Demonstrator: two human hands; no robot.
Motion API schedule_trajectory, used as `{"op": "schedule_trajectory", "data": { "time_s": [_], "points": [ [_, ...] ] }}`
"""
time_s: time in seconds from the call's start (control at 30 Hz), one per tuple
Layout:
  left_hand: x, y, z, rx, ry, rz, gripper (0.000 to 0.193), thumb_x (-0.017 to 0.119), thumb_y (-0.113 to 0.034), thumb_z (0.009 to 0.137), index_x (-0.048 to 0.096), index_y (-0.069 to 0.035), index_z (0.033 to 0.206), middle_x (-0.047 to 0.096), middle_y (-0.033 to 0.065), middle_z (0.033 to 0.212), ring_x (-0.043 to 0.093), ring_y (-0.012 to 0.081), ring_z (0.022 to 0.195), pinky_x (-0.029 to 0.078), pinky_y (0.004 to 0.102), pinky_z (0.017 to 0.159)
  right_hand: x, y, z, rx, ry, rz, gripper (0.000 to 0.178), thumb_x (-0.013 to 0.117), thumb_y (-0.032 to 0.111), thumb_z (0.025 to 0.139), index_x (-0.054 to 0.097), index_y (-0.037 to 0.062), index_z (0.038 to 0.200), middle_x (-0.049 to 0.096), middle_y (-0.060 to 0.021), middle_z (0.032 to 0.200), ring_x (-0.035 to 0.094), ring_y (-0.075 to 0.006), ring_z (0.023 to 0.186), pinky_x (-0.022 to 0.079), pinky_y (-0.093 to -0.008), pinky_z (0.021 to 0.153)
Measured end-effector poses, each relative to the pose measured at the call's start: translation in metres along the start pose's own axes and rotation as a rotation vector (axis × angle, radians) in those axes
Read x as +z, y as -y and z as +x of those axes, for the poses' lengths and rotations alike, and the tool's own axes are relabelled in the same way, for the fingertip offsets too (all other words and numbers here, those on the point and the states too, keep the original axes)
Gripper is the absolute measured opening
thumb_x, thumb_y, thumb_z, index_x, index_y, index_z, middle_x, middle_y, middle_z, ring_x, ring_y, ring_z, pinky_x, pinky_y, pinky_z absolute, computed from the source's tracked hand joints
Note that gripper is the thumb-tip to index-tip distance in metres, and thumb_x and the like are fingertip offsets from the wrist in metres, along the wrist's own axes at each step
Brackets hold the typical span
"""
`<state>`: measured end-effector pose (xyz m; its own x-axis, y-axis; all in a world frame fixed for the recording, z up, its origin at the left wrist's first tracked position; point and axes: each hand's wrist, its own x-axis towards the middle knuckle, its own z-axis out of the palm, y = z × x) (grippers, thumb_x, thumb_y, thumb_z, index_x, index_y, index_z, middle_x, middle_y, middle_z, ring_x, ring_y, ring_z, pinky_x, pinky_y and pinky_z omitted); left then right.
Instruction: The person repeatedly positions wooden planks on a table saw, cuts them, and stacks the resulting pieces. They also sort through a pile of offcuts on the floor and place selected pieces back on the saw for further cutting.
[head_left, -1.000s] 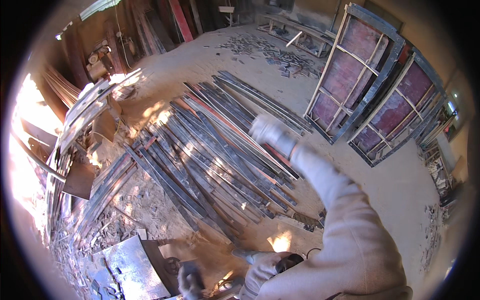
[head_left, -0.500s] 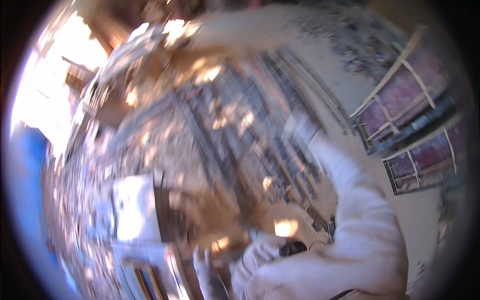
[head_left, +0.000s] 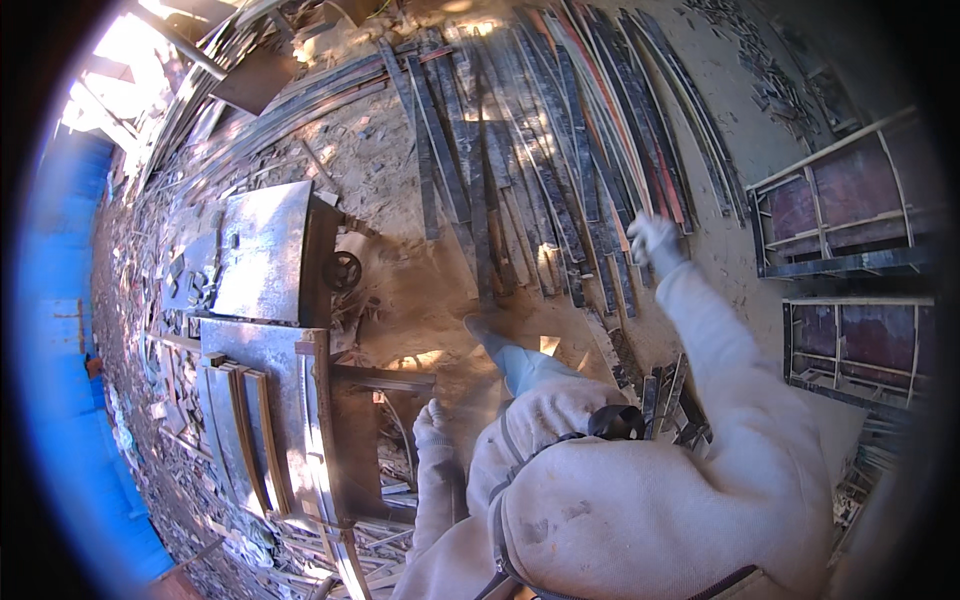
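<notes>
1. Grip: R hand [head_left: 655, 243] is out at arm's length, fingers loosely bent; nothing seen in it, but can't tell if it's closed on anything. L hand [head_left: 433, 425] is low by the body, fingers curled in; contents, if any, can't be made out.
2. Where: long strips [head_left: 585, 170] lie in a loose pile on the sandy floor [head_left: 400, 310], ahead of the body. R hand overlaps their near ends in view; contact unclear. L hand is just beside the end of a bar [head_left: 385, 378] jutting from the worktable [head_left: 255, 345].
3. Handling (judgement): each strip prob. light-ish but awkward b/c of length; stiff across short spans, some flex overall. Dust may make them slippery; edges prob. rough. Best hold approx. mid-length, or 2 hands spaced apart.
4. Materials: strips look like wood, flat & narrow, mostly dark-faced, w/ some reddish edges. Worktable top is worn, w/ narrow boards [head_left: 265, 440] on it; adjoining metal plate [head_left: 262, 265] is shiny, w/ round spoked wheel [head_left: 342, 270] alongside.
</notes>
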<state>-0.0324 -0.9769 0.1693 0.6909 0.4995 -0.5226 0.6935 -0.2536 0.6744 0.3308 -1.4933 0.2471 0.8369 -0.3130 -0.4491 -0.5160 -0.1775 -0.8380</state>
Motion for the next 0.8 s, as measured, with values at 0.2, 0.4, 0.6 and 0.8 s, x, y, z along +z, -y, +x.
{"op": "schedule_trajectory", "data": {
  "time_s": [0.2,0.4,0.6,0.8],
  "points": [
    [0.055,0.075,-0.083,-0.137,0.163,0.017,0.033,0.052,-0.027,0.112,0.075,-0.003,0.113,0.075,0.0133,0.069,0.073,0.021,0.065,0.056,0.0328,0.065,-0.102,-0.271,-0.165,0.618,0.103,-0.151,0.018,0.058,0.019,0.106,0.072,0.0123,0.115,0.073,-0.0162,0.075,0.066,-0.0274,0.054,0.05,-0.0442,0.047],
    [0.103,0.11,-0.124,-0.274,0.245,0.088,0.028,0.045,-0.011,0.111,0.069,-0.008,0.125,0.081,0.0128,0.079,0.066,0.0134,0.063,0.05,0.0288,0.061,-0.195,-0.38,-0.196,0.382,0.164,-0.715,0.023,0.068,0.031,0.098,0.078,0.013,0.109,0.078,-0.0137,0.086,0.077,-0.0285,0.078,0.061,-0.0472,0.065],
    [0.143,0.116,-0.07,-0.245,0.453,0.008,0.041,0.066,-0.007,0.099,0.063,-0.003,0.14,0.078,0.0224,0.118,0.061,0.0165,0.059,0.048,0.0299,0.053,-0.196,-0.384,-0.159,0.192,0.132,-0.827,0.025,0.069,0.033,0.1,0.076,0.0092,0.096,0.079,-0.0104,0.083,0.076,-0.0211,0.075,0.061,-0.042,0.074],
    [0.207,0.058,0.003,-0.482,0.328,0.078,0.048,0.078,-0.014,0.088,0.07,-0.005,0.135,0.075,0.0191,0.127,0.077,0.031,0.103,0.06,0.0445,0.093,-0.138,-0.362,-0.082,0.165,0.305,-0.766,0.03,0.068,0.041,0.098,0.079,0.0145,0.106,0.08,-0.0173,0.098,0.076,-0.0354,0.097,0.06,-0.0483,0.087]
  ]
}}
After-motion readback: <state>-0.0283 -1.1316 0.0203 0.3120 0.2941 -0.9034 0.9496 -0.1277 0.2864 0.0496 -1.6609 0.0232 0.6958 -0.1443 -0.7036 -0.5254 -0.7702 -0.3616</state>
